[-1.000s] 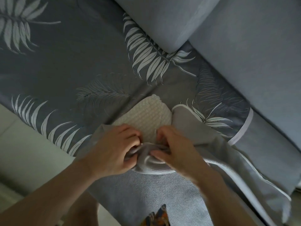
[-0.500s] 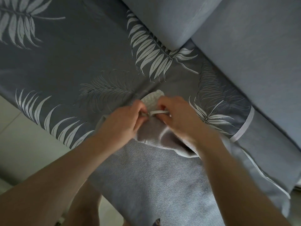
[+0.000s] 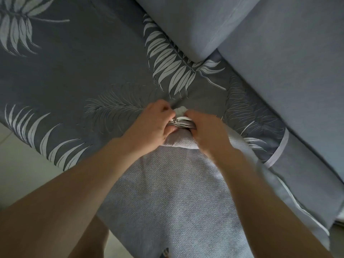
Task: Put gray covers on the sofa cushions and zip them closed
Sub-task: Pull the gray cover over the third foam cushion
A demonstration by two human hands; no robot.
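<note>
A gray textured cover (image 3: 167,192) wraps a cushion that lies on the sofa seat in front of me. Only a small white corner of the cushion (image 3: 181,110) still pokes out at the cover's far end. My left hand (image 3: 152,125) pinches the cover's edge at the metal zipper pull (image 3: 174,120). My right hand (image 3: 206,131) grips the bunched opening with its white piping on the other side, fingers curled round the fabric. Both hands meet at the opening.
The cushion lies on a dark gray sofa throw (image 3: 83,71) printed with white fern leaves. A light gray back cushion (image 3: 195,25) and the sofa's gray upholstery (image 3: 288,71) are behind and to the right. Pale floor (image 3: 22,164) shows at the left.
Both hands have moved away from me along the opening, pulling the cover up. The exposed white cushion shrank from a wide patch to a small tip.
</note>
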